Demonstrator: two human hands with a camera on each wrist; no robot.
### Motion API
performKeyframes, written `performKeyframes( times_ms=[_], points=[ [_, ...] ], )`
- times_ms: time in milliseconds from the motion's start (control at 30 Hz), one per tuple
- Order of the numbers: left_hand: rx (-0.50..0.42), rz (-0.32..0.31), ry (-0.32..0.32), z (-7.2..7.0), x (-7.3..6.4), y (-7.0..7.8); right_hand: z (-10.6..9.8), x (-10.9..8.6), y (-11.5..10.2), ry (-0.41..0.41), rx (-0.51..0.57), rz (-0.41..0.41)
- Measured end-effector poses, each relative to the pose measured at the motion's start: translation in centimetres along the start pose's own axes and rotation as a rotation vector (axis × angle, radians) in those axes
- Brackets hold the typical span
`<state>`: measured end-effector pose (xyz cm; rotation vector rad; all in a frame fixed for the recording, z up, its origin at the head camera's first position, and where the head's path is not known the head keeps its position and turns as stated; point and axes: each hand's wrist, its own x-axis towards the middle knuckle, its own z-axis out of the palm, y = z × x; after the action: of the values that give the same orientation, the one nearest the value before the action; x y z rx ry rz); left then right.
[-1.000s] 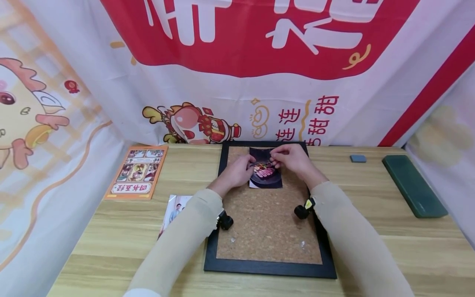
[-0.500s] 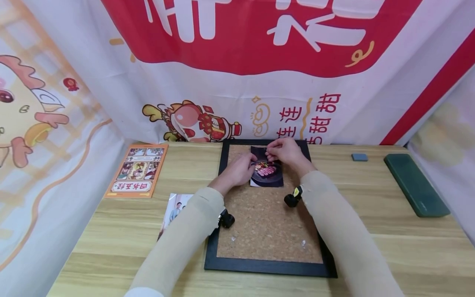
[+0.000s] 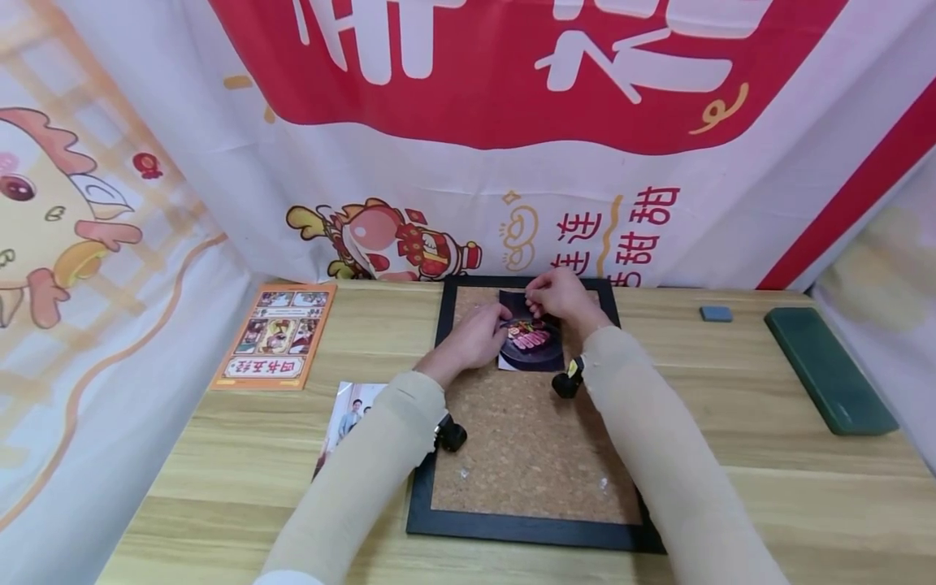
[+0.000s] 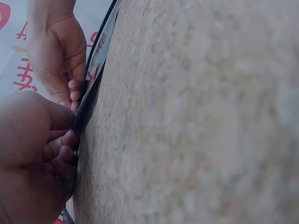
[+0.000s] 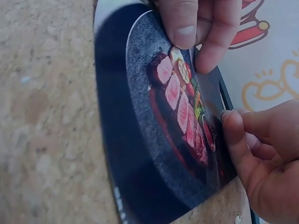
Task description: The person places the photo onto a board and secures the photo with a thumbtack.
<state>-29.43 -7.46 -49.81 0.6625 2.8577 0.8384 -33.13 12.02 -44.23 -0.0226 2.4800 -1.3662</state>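
A dark photo (image 3: 532, 351) of sliced meat on a plate lies against the upper part of a black-framed corkboard (image 3: 526, 431). My left hand (image 3: 475, 337) pinches the photo's left side; in the right wrist view its thumb (image 5: 183, 30) lies on the picture face. At the photo's upper part, my right hand (image 3: 563, 299) holds thumb and forefinger together on a small thing, mostly hidden by the fingertips. The left wrist view shows the photo's edge (image 4: 96, 70) standing slightly off the cork.
Small clear bits, perhaps pushpins, sit on the lower cork. Left of the board lie another photo (image 3: 349, 414), partly under the left sleeve, and an orange printed card (image 3: 276, 337). A green case (image 3: 829, 370) and a small blue block (image 3: 716, 314) lie at right.
My right forearm and wrist have swung inward to the left, while its fingertips stay near the photo's top. The left hand keeps its hold; the whole view shifts slightly.
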Motion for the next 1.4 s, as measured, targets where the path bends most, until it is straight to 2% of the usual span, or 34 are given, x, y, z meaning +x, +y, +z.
performKeyframes(
  times_ms=[167, 400, 1000, 1233, 1400],
  points=[
    [0.010, -0.006, -0.005, 0.0, 0.0, 0.1, 0.3, 0.2, -0.3, 0.006, -0.030, 0.011],
    [-0.005, -0.003, -0.007, 0.1, 0.0, -0.2, 0.6, 1.0, -0.7, 0.016, -0.012, 0.096],
    [-0.007, 0.011, 0.003, 0.0, -0.3, -0.1, 0.6, 1.4, -1.1, 0.024, -0.173, 0.104],
    [-0.003, 0.015, 0.004, -0.1, -0.1, -0.2, 0.4, 1.4, -1.1, 0.005, -0.175, 0.109],
    [-0.001, 0.016, 0.013, 0.1, -0.2, -0.2, 0.5, 1.4, -1.1, 0.021, -0.164, 0.120]
  ],
)
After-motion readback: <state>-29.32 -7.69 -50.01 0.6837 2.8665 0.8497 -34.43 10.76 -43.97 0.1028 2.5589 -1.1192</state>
